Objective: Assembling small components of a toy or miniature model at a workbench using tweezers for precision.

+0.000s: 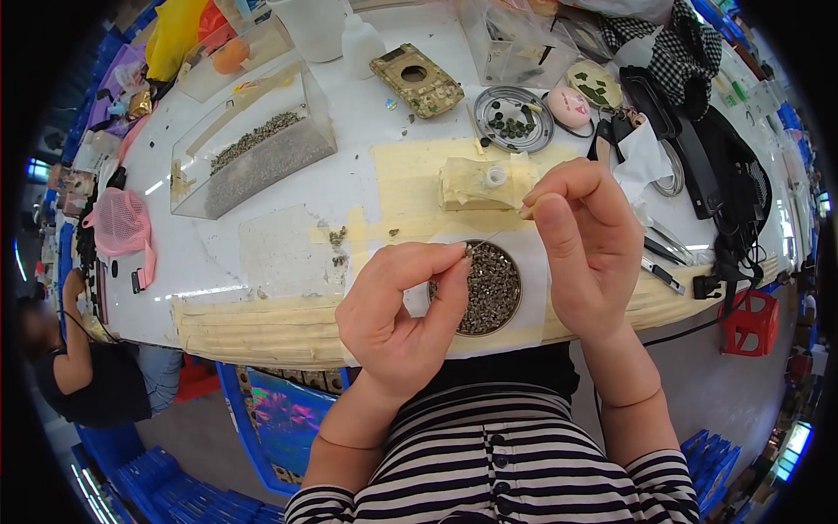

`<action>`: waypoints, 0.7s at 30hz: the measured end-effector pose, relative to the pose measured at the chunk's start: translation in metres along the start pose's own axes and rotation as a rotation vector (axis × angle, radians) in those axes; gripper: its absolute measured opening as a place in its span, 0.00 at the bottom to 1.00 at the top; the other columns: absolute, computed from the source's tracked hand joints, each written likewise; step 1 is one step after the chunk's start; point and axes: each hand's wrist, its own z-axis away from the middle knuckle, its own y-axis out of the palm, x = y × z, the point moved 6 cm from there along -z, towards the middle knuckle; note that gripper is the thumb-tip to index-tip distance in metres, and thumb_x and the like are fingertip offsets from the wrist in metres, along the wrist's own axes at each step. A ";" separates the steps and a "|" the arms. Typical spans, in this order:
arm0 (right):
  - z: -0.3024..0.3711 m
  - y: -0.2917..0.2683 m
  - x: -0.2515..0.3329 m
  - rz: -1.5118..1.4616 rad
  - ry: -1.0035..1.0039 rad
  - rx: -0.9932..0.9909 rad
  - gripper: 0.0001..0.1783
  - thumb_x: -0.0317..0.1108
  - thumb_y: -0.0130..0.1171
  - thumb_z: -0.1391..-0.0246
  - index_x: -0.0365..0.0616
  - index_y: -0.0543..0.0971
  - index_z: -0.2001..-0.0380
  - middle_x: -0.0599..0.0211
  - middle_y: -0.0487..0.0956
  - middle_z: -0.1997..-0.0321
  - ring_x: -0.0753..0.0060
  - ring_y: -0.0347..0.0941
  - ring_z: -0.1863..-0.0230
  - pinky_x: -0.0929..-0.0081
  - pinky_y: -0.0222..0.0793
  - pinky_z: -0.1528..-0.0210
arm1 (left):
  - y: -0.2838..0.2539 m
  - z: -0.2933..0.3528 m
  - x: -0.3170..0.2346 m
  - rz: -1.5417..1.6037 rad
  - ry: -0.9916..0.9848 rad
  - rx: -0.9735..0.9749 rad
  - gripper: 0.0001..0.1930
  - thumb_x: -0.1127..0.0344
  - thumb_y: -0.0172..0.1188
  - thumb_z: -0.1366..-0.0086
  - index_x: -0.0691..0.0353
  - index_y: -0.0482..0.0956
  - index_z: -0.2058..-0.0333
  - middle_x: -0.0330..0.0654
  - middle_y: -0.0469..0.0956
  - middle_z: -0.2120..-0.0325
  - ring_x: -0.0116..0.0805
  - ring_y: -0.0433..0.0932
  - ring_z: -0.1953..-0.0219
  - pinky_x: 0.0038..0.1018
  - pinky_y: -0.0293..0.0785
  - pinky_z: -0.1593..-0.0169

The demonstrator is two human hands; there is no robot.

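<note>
My left hand is closed, its thumb and forefinger pinching a tiny metallic piece over a round tin. Many small grey-brown metal parts fill the tin. To the right, my right hand is closed in a pinch on a thin needle-like tool with a pale yellow end. Its fine shaft slants down toward my left fingertips; whether it touches the piece is too small to tell. Just behind the tin sits a tape-covered block with a white nozzle in it.
A clear bin of small metal parts lies at left. Farther back are a camouflage model tank hull and a round dish with dark green pieces. A utility knife lies at right. Another person sits at far left.
</note>
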 end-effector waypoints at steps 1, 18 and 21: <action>0.000 0.000 0.000 0.003 0.002 -0.001 0.07 0.29 0.61 0.40 0.36 0.75 0.67 0.68 0.76 0.69 0.78 0.69 0.68 0.82 0.66 0.61 | 0.000 0.000 0.000 -0.002 0.003 0.000 0.10 0.84 0.66 0.46 0.69 0.82 0.64 0.46 0.82 0.71 0.33 0.81 0.70 0.23 0.76 0.63; -0.015 -0.013 0.014 0.618 -0.337 -0.165 0.05 0.26 0.64 0.46 0.41 0.77 0.71 0.68 0.77 0.69 0.68 0.69 0.68 0.74 0.65 0.63 | -0.002 0.002 0.001 0.034 -0.003 -0.007 0.10 0.84 0.66 0.46 0.69 0.82 0.64 0.46 0.82 0.70 0.33 0.81 0.69 0.23 0.75 0.63; -0.018 -0.004 0.015 0.810 -0.457 -0.108 0.05 0.27 0.66 0.51 0.42 0.78 0.72 0.67 0.77 0.69 0.63 0.69 0.67 0.69 0.65 0.64 | -0.001 0.003 0.001 0.037 -0.007 -0.009 0.11 0.84 0.66 0.46 0.69 0.82 0.64 0.46 0.82 0.70 0.33 0.81 0.69 0.23 0.75 0.62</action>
